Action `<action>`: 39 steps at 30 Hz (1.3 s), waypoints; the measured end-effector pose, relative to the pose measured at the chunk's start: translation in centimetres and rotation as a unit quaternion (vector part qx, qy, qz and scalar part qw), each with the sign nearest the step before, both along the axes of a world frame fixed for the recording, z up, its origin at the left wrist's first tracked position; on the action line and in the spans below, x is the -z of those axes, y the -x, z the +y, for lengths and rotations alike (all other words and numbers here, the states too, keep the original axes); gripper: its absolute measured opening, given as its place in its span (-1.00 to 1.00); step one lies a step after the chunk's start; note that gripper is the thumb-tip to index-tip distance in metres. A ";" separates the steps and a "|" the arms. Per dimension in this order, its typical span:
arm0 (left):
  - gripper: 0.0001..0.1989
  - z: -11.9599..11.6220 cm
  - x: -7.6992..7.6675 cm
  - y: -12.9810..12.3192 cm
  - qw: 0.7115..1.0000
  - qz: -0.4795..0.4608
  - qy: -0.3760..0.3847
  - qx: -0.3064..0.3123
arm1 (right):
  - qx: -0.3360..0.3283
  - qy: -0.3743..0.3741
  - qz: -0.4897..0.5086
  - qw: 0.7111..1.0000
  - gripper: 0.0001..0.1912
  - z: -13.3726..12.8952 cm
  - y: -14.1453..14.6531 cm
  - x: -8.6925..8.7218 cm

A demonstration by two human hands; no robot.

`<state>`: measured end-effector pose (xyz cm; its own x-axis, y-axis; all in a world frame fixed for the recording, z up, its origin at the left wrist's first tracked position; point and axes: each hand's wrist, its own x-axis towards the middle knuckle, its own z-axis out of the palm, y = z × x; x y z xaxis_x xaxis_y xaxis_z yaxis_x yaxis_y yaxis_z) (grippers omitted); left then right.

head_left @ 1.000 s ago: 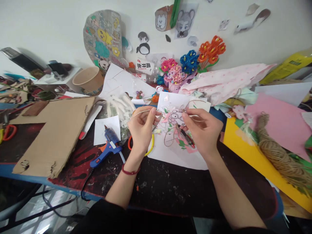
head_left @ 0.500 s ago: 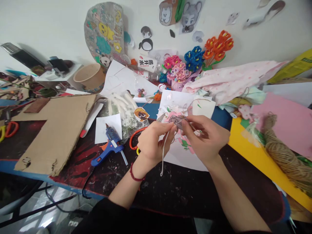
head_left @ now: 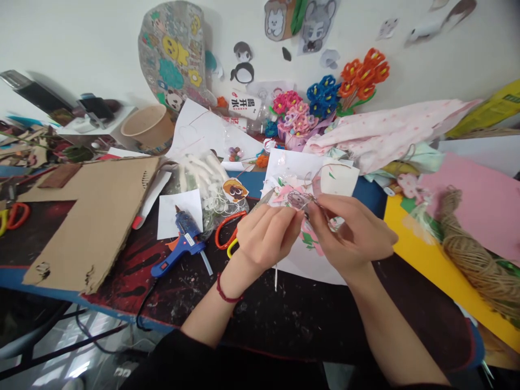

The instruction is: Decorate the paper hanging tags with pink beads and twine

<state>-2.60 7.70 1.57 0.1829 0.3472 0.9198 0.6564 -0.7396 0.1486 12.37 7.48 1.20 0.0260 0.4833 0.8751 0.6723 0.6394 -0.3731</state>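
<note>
My left hand [head_left: 266, 235], with a dark red bracelet at the wrist, is closed in a pinch on a thin white cord [head_left: 276, 279]. The cord's loose end hangs below the fingers. Opposite it, my right hand [head_left: 351, 230] also pinches, its fingertips on the cord close to the left ones; the exact grip is partly hidden. Just beyond the fingertips shows a small grey cartoon cutout [head_left: 297, 199]; whether it is joined to the cord, I cannot tell. Beneath both hands lie white paper [head_left: 290, 265] and pink and green scraps [head_left: 311, 238].
Left of my hands are orange-handled scissors [head_left: 223, 238], a blue glue gun [head_left: 184, 246] and a bag of white material [head_left: 207, 173]. Cardboard [head_left: 93, 216] lies farther left. Yellow paper [head_left: 410, 238] and a twine skein [head_left: 467, 238] lie right. Craft flowers [head_left: 296, 116] stand behind.
My left hand has turned and moved slightly right, its fingers now covering more of the cord. The hanging cord end has shifted right and shows less. My right hand has moved slightly right.
</note>
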 end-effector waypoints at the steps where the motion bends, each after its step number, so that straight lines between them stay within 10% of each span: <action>1: -0.95 -0.1 -0.1 -0.1 1.000 0.003 0.003 -0.004 | 0.003 -0.013 -0.010 1.000 -0.66 0.0 -0.1 0.0; 17: -0.93 -1.5 -0.8 -0.6 0.976 -0.133 0.165 0.058 | 0.012 -0.046 -0.037 0.998 -0.54 0.1 -0.3 0.3; 39: -0.81 -1.4 -1.5 -0.3 0.851 -0.292 0.365 0.240 | 0.014 -0.101 -0.095 0.990 -0.67 0.3 -0.8 -0.6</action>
<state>-2.30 6.26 3.09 0.0497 0.8790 0.4742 -0.0393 -0.4727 0.8804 13.16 7.79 1.82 -0.1363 0.2993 0.9444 0.7370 0.6677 -0.1053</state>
